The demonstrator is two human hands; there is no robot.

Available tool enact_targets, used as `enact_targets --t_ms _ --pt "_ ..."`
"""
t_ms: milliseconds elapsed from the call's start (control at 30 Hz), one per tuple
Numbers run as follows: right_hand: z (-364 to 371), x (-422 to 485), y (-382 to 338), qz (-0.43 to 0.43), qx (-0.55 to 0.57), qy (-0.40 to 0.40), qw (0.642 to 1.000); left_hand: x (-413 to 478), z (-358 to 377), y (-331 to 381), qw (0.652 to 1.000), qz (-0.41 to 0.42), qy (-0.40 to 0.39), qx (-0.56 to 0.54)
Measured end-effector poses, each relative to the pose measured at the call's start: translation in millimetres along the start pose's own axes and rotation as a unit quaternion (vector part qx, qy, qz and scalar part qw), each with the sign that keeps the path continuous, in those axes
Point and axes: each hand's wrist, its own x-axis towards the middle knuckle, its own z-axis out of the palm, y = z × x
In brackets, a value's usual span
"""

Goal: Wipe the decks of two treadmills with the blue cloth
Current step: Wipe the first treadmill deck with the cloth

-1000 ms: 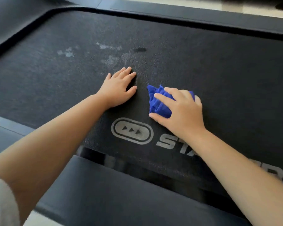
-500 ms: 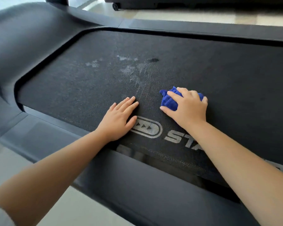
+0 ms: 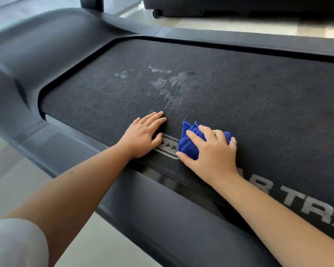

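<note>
**A:** Entry: the treadmill deck (image 3: 258,116) is lying under both hands, and its dark belt is running away to the right of them. The near side rail (image 3: 162,218) is passing beneath both forearms.

**B:** Where is the dirt sitting?

**A:** The pale smudges (image 3: 168,83) are sitting just beyond the left hand's fingertips, on the far side from the person.

**B:** And the hands?

**A:** The left hand (image 3: 143,135) is lying flat on the belt with its fingers straight, gripping nothing. The right hand (image 3: 210,151) is working just to its right, apart from it. Its fingers are curling over the blue cloth (image 3: 189,143) and its thumb is pinching the near edge. The cloth is bunching into a wad on the belt and overlapping the right end of the oval logo (image 3: 167,146) between the hands.

**B:** How would you do this step well?

**A:** Judging only: the wad is giving a small contact patch, so flattening it under the palm would probably be covering more belt per pass. Strokes should be heading forward and leftward into the smudges, overlapping. The braced left hand is likely steadying the belt, but it is sitting in the path and wants shifting aside. Finishing on the dark spot (image 3: 190,73), beyond the right fingertips, may be needing firmer pressure.
</note>
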Motion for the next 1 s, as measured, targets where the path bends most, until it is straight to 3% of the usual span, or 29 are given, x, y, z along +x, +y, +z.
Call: enact_targets --t_ms 200,333,500,667,867,1000 --pt "-4.3 -5.4 19.2 -0.065 0.004 -0.015 0.998 3.4 1.6 -9.2 0.998 0.015 0.001 -0.064" --pt "0.3 -1.2 11.6 -0.069 0.011 -0.004 0.998 11.1 -4.2 -40.8 0.995 0.089 -0.027 -0.037" --pt "16.8 23.3 -32.3 -0.095 0.017 -0.005 0.995 40.3 -15.5 -100.3 0.998 0.031 -0.05 -0.002" --pt "43.3 60.3 -100.4 -0.086 0.003 -0.046 0.995 67.5 -14.6 -132.6 0.998 0.036 -0.035 -0.035" --pt "33.4 43.1 -69.5 -0.077 0.031 -0.05 0.995 64.7 -9.3 -139.7 0.995 0.029 -0.023 -0.088" --pt "37.3 45.5 -76.3 -0.061 0.009 -0.009 0.998 67.6 -7.6 -139.2 0.995 0.028 -0.013 -0.1"
